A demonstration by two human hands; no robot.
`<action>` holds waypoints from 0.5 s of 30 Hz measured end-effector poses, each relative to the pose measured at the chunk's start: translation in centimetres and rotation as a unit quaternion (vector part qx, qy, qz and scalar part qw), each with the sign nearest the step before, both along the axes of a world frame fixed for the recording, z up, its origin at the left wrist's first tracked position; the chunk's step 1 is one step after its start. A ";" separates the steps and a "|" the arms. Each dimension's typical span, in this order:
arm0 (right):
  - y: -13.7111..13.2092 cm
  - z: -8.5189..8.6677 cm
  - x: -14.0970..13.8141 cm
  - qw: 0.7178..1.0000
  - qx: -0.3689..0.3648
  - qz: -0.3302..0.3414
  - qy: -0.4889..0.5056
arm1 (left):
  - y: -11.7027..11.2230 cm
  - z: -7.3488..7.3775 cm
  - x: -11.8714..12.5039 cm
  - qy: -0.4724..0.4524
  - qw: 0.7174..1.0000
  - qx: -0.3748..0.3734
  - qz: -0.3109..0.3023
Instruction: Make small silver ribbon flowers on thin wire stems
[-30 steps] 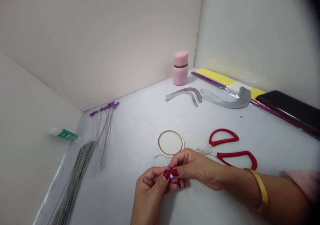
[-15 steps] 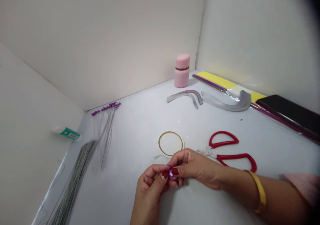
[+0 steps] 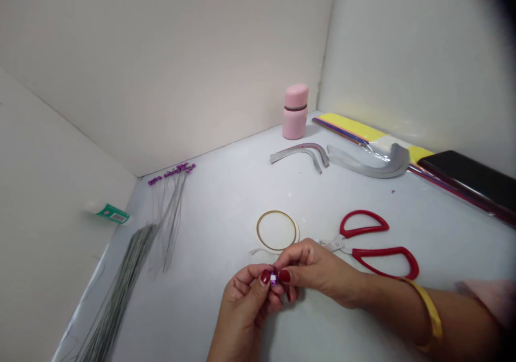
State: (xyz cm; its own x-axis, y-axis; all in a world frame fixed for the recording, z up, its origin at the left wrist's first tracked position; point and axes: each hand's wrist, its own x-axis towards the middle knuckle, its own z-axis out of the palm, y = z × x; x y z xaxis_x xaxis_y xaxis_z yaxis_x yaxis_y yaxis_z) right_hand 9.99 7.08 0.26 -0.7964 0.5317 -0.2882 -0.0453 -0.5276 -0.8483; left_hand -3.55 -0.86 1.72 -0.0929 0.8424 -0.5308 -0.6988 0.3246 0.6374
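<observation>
My left hand [image 3: 244, 303] and my right hand [image 3: 316, 270] meet low in the middle of the view. Their fingertips pinch a small shiny purple and white piece [image 3: 274, 279], mostly hidden by the dark red nails, so its exact form is unclear. Just beyond them lies a roll of thin gold tape [image 3: 258, 231], flat on the white surface. Red-handled scissors [image 3: 382, 253] lie with their metal pivot close to my right hand's knuckles. A yellow bangle [image 3: 429, 313] circles my right wrist.
Along the left lie a bundle of thin grey wires [image 3: 121, 281], purple-tipped wires [image 3: 171, 173] and a glue tube [image 3: 108, 213]. At the back stand a pink bottle [image 3: 295, 111], curved grey strips [image 3: 368, 161], yellow sheets [image 3: 350, 127] and a black phone [image 3: 470, 176].
My hands stay together with the purple piece between their fingertips, and their fingers shift only slightly. The whole scene sits a little further right in the view.
</observation>
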 end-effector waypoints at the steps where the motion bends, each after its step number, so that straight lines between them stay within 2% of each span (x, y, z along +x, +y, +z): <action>1: 0.0 0.0 0.0 1.000 -0.002 -0.005 -0.001 | 0.0 0.0 0.0 -0.001 1.000 -0.003 -0.002; 4: -0.1 0.1 -0.1 1.000 0.017 -0.007 -0.008 | 0.0 0.0 0.1 -0.007 1.000 -0.011 -0.009; 10: -0.2 0.5 0.1 0.994 0.107 0.020 -0.002 | 0.1 0.0 0.1 -0.002 1.000 -0.011 0.004; 15: -0.4 0.6 0.2 0.996 0.080 0.039 0.021 | 0.0 0.0 0.1 0.076 0.997 0.021 0.021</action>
